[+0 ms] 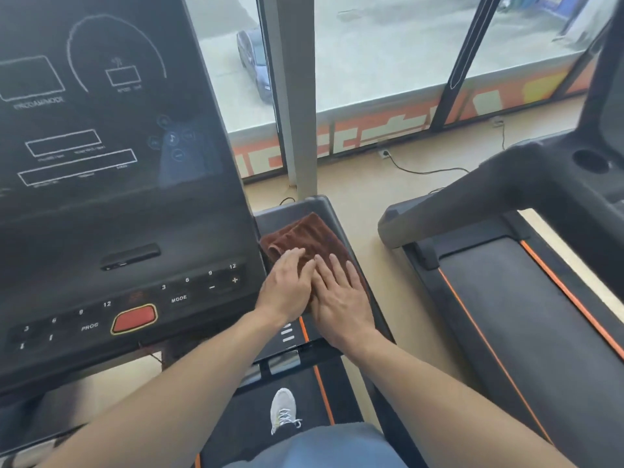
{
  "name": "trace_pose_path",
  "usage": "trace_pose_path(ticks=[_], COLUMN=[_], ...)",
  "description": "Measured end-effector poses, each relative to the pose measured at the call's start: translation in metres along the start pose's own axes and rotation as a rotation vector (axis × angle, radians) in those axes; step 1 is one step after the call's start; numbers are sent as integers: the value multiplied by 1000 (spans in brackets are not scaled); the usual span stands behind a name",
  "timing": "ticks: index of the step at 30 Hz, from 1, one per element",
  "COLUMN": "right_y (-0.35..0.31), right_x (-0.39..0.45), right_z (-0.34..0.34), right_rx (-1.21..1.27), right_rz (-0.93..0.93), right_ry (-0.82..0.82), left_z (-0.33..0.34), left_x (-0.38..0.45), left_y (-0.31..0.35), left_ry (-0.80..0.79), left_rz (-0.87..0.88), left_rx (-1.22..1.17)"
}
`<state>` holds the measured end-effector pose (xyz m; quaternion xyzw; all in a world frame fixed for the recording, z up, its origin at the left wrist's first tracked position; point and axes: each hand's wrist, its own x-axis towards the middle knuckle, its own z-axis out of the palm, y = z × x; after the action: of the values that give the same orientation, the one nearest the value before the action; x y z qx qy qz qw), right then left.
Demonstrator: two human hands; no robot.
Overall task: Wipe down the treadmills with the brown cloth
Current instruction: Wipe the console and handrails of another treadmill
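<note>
Both of our hands press flat on the brown cloth (304,238), left hand (287,285) beside right hand (339,298), fingers straight, on the treadmill's front cover (314,206), cloth stretching up and away beyond our fingertips, so we push forward.

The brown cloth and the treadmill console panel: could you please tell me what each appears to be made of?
The brown cloth looks like terry or microfibre towelling: a fuzzy, matte pile that rumples in soft folds. The console panel seems to be glossy black plastic or glass, since it carries reflections and printed white outlines; which of the two cannot be told.
</note>
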<state>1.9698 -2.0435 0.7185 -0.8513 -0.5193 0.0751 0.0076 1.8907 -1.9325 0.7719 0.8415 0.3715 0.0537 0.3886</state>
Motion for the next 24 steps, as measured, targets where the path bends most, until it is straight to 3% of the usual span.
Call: trace_pose_path(ticks=[4,12,17,24], right_y=[6,13,19,24], right_x=[-22,12,48,106], right_z=[-1,-6,-12,-22], right_rx=[18,36,80,151], right_rz=[135,196,214,265], right_ry=[-17,-100,-95,-74], left_z=[16,19,6,-22], left_x=[1,61,104,155], left_y=[4,17,18,32], left_ry=[-135,-427,-500,-516], left_rz=[54,71,106,133], left_rx=[37,249,329,264])
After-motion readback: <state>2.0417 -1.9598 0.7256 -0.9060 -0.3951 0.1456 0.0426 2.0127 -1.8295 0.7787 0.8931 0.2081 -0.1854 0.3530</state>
